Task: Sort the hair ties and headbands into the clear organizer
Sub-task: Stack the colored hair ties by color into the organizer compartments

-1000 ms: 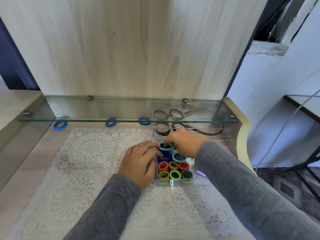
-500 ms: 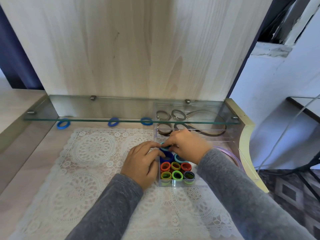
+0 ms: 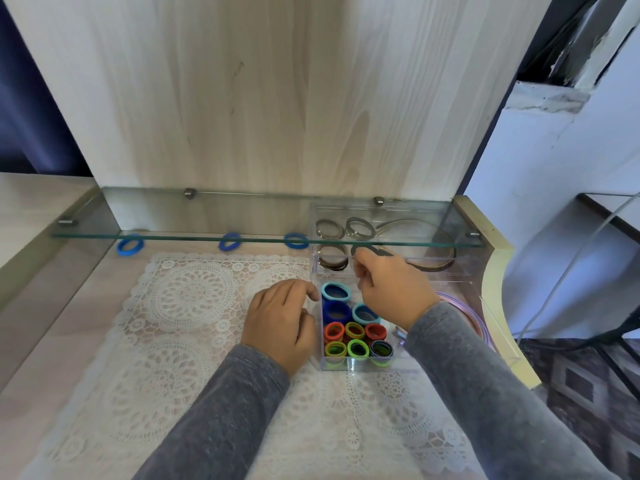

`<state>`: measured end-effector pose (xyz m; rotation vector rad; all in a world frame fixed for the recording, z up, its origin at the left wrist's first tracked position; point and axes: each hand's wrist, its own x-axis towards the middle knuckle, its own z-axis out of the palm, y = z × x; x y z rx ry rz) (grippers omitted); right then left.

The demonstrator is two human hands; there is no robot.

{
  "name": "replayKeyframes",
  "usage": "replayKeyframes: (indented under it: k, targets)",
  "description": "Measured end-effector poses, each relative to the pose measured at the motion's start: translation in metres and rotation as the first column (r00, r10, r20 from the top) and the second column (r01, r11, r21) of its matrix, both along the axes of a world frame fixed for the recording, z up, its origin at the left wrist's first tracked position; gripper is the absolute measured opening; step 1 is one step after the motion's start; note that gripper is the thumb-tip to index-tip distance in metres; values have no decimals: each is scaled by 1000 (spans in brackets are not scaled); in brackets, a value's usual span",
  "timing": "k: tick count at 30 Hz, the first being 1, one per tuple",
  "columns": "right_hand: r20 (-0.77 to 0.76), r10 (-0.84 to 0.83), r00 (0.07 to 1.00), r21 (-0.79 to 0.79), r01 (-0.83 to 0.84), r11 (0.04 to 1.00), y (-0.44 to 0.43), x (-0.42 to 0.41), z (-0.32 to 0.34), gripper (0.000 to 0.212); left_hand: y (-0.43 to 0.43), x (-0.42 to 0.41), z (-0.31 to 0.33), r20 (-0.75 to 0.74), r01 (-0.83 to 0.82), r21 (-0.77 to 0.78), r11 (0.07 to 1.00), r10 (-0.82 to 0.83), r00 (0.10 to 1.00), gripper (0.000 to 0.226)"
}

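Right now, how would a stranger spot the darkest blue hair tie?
Find the clear organizer at the right edge of the lace mat. Behind its two rows of small red, yellow and green ties sit three bigger blue ones. The navy hair tie is thick and far darker than the two teal-rimmed ties beside it.

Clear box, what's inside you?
Colourful hair ties fill the front part; brown hair ties and a headband lie at the back. The right hand covers part of the middle.
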<state>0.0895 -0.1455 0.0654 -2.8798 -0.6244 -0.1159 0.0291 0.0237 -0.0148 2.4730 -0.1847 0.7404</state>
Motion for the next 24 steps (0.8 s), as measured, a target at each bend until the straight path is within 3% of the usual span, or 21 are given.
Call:
replayKeyframes:
  k: [9,12,24]
  targets:
    - [-60,26,998,-212,-39,977,12,-10,2,16,-1,0,-3,-10,-61,81,995,62,998,24]
    - [-51,29,998,-257,-42,965,17,-12,2,30,-1,0,-3,-21,-52,69,996,54,998,24]
    - [0,27,1000,-285,-26,958,25,-15,3,32,-1,-1,-3,-37,-24,87,996,27,999,23]
